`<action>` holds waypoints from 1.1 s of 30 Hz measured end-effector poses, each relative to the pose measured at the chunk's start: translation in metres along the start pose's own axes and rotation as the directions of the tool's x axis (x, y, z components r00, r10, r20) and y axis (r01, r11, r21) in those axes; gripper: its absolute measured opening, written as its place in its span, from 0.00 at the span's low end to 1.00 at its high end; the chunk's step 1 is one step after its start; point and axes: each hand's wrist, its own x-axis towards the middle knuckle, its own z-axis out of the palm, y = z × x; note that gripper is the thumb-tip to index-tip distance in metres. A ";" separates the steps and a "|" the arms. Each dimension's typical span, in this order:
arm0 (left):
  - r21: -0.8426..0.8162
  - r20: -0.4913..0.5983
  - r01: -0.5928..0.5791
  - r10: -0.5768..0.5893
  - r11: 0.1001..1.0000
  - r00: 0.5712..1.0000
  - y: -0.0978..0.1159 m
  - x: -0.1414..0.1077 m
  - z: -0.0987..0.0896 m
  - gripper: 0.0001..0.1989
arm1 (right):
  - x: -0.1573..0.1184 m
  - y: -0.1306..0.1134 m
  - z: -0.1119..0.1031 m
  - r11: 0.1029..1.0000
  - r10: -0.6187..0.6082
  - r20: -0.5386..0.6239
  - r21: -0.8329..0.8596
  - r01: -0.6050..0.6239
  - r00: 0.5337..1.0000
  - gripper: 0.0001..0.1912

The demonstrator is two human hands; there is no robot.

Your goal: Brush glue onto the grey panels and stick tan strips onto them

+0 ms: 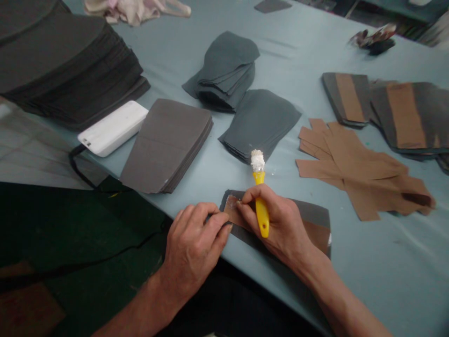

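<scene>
A dark grey cut piece (312, 210) lies at the table's near edge with a brown strip (317, 236) along it. White smears, like glue, show at the strip's left end. My right hand (280, 215) grips a yellow-handled brush (261, 206), its white-coated bristles pointing away from me. That hand's thumb and forefinger also press at the strip's left end. My left hand (198, 234) is closed at the left corner of the piece, fingertips pinching its edge. The middle of the strip is hidden under my right hand.
Grey pieces are stacked at left (171, 135) and centre (263, 117), with a folded bundle (228, 65) behind. Loose brown strips (361, 164) lie right, near pieces bearing strips (403, 112). A white power-bank-like device (112, 126) with a black cable touches a large dark stack (70, 61).
</scene>
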 end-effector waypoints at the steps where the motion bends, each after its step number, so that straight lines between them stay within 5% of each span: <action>1: 0.000 0.001 0.003 -0.003 1.000 1.000 0.000 0.000 0.000 0.05 | 0.000 0.000 0.000 1.000 0.008 0.001 -0.002 -0.008 1.000 0.05; 33: -0.038 -0.033 0.025 -0.027 0.999 0.999 -0.001 -0.004 0.005 0.02 | 0.000 -0.005 0.003 0.996 0.049 -0.024 -0.078 -0.050 0.999 0.06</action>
